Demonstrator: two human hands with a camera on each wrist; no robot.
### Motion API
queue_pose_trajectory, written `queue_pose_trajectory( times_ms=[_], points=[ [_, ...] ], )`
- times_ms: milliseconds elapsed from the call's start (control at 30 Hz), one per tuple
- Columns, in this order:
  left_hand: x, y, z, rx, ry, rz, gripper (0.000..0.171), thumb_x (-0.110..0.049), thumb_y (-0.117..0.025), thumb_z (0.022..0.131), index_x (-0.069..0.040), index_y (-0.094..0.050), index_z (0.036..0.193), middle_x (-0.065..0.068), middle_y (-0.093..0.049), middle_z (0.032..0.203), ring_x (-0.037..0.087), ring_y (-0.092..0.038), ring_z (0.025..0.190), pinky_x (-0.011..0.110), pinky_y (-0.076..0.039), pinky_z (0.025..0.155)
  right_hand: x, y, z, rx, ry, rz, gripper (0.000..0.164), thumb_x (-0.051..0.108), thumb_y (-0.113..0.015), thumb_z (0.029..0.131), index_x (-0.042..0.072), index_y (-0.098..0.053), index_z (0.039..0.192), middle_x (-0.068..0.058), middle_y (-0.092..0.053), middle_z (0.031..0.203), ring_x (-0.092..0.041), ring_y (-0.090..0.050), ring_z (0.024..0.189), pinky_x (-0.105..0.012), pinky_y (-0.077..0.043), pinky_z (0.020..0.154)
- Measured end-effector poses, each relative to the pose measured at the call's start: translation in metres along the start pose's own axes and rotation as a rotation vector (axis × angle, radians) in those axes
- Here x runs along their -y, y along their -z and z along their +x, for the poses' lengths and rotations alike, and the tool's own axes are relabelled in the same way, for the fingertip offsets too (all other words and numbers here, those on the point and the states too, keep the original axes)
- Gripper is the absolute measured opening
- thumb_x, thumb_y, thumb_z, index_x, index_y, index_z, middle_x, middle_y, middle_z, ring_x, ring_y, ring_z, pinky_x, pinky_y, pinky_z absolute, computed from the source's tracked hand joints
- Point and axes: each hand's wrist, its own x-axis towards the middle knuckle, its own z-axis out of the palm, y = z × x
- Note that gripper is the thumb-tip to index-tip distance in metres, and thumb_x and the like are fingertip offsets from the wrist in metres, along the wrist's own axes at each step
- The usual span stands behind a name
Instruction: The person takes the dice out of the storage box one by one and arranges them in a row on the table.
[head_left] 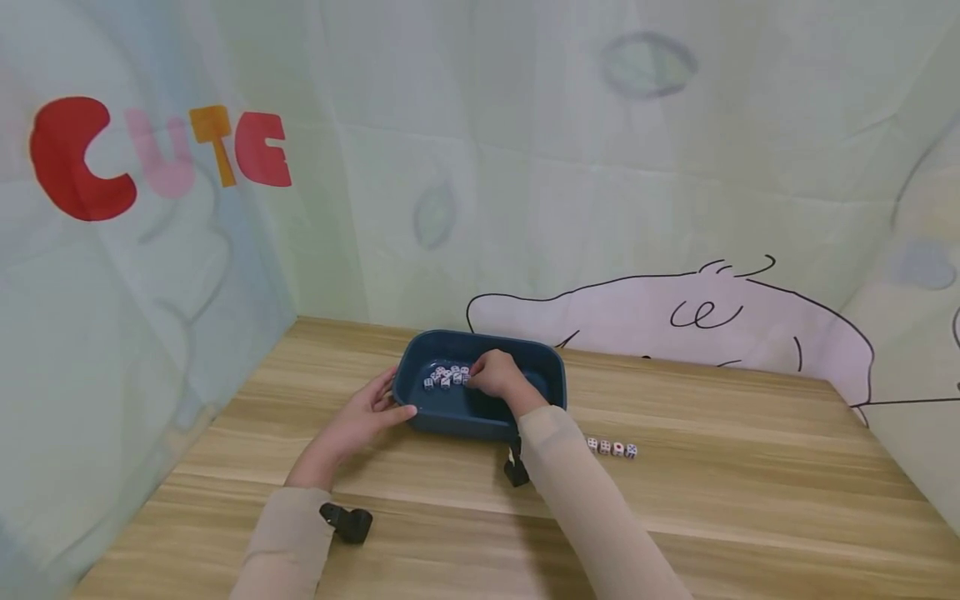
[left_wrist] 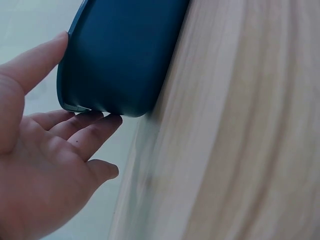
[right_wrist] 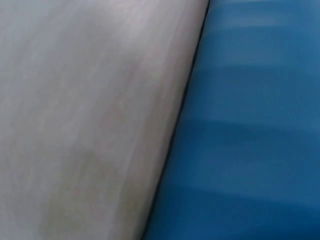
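A wood-grained tabletop (head_left: 750,508) is spread across the lower half of the frame, where a dark blue basin (head_left: 457,427) is set near center and a row of white dice (head_left: 606,447) is lined up at lower right.

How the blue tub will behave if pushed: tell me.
The blue tub would probably stay stiff, its walls showing no sag. It seems unlikely to tip, being wide and low. The loose dice inside might slide or tumble.

dark blue on the tray (head_left: 465,426) at the left hand (head_left: 363,419); dark-pipped white on dice (head_left: 446,382) by the right hand (head_left: 498,375); red-spotted white on a die (head_left: 618,449) farther right; streaked light brown on the table (head_left: 442,492) beneath both.
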Motion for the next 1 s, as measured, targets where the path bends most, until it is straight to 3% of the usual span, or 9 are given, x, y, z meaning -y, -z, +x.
queue_pose_trajectory(
  times_ms=[500,1000],
  points=[
    [0.003,0.003,0.001,0.0,-0.005,0.021,0.083,-0.021,-0.065,0.093,-0.002,-0.012,0.154,0.025,-0.017,0.157,0.042,-0.025,0.142,0.05,-0.026,0.113,0.002,0.008,-0.006,0.036,0.038,-0.058,0.017,0.018,-0.073,0.085,0.002,-0.073,0.089,-0.004,-0.063,0.082,-0.015,-0.054,0.074,-0.024,-0.046,0.064],
    [0.003,0.0,0.001,-0.006,-0.008,0.016,0.082,-0.02,-0.065,0.093,-0.002,-0.013,0.154,0.026,-0.018,0.156,0.044,-0.024,0.141,0.05,-0.026,0.113,-0.013,0.055,-0.034,-0.007,0.201,-0.052,0.017,0.023,-0.07,0.088,0.006,-0.071,0.087,-0.003,-0.067,0.084,-0.016,-0.057,0.076,-0.028,-0.05,0.068]
  ],
)
